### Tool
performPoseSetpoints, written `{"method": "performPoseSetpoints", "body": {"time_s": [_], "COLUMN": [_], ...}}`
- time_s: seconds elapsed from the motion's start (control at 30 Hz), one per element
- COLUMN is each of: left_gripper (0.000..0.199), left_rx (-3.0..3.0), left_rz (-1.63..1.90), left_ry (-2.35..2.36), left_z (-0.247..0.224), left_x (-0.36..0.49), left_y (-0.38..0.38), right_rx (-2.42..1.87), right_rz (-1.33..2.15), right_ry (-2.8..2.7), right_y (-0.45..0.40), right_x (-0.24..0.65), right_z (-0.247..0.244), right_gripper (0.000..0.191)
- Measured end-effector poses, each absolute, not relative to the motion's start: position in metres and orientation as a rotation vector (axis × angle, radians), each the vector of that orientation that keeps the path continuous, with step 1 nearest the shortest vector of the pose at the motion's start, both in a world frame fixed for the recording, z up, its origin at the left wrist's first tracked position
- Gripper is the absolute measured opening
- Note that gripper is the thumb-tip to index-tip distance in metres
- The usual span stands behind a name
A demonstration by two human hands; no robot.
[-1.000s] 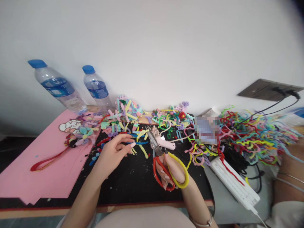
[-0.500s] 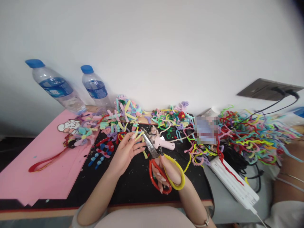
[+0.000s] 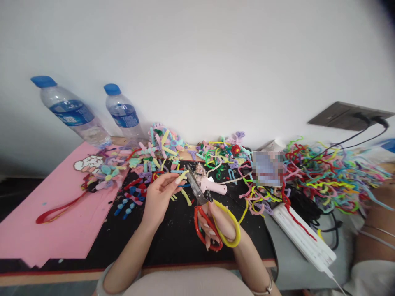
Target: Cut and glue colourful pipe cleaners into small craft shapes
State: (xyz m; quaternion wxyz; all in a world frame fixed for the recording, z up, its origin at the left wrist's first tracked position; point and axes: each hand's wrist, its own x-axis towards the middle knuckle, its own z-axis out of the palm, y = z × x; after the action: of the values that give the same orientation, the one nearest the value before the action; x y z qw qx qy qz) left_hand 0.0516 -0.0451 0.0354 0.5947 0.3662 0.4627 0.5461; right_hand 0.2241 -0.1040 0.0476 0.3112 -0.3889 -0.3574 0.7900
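Observation:
Between the thumb and fingers of my left hand point(image 3: 163, 195) is a short pale yellow fuzzy stem point(image 3: 182, 176), its end beside the scissor blades. My right hand point(image 3: 216, 224) is wrapped in the handles of large scissors point(image 3: 197, 189), one handle red and one yellow, with the blades pointing up and to the left. Just behind the blades lies a light pink tool point(image 3: 216, 187) on the black mat point(image 3: 182, 246). More pale yellow pieces point(image 3: 186, 197) rest on the mat beyond my left fingers.
Colourful fuzzy stems point(image 3: 327, 176) are heaped at the right, near a white power strip point(image 3: 304, 234) and black cables. Finished fuzzy shapes point(image 3: 166, 144) lie along the wall. Two bottles point(image 3: 72, 111) stand behind pink sheets point(image 3: 58, 213). Another person's arm point(image 3: 375, 222) is at far right.
My left fingers have closed into a pinch, and the yellow piece now looks shorter. The scissor blades look closer together; my right hand has barely moved.

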Motion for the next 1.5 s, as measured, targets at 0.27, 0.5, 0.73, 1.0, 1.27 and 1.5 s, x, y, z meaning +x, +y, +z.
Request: {"method": "performPoseSetpoints", "body": {"time_s": [0.27, 0.5, 0.73, 1.0, 1.27, 1.5], "left_gripper": [0.021, 0.01, 0.006, 0.005, 0.006, 0.016], "left_rx": [0.811, 1.047, 1.313, 1.355, 1.336, 1.366], "left_rz": [1.402, 1.426, 1.421, 1.419, 1.419, 1.204], "left_ry": [1.226, 1.333, 1.36, 1.374, 1.415, 1.527], "left_z": [0.031, 0.034, 0.042, 0.043, 0.043, 0.043], "left_x": [0.051, 0.049, 0.049, 0.048, 0.045, 0.01], "left_y": [-0.043, -0.047, -0.052, -0.052, -0.052, -0.053], "right_rx": [-1.052, -0.913, -0.968, -1.051, -0.997, -1.071], "right_rz": [2.097, 2.078, 2.042, 1.955, 1.964, 1.807], "right_ry": [-0.929, -0.937, -0.946, -0.984, -0.832, -0.866], "right_y": [-0.111, -0.114, -0.111, -0.109, -0.107, -0.099], "right_x": [0.221, 0.223, 0.223, 0.222, 0.214, 0.237], "right_z": [0.051, 0.045, 0.041, 0.036, 0.038, 0.054], "right_gripper": [0.062, 0.06, 0.065, 0.063, 0.062, 0.063]}}
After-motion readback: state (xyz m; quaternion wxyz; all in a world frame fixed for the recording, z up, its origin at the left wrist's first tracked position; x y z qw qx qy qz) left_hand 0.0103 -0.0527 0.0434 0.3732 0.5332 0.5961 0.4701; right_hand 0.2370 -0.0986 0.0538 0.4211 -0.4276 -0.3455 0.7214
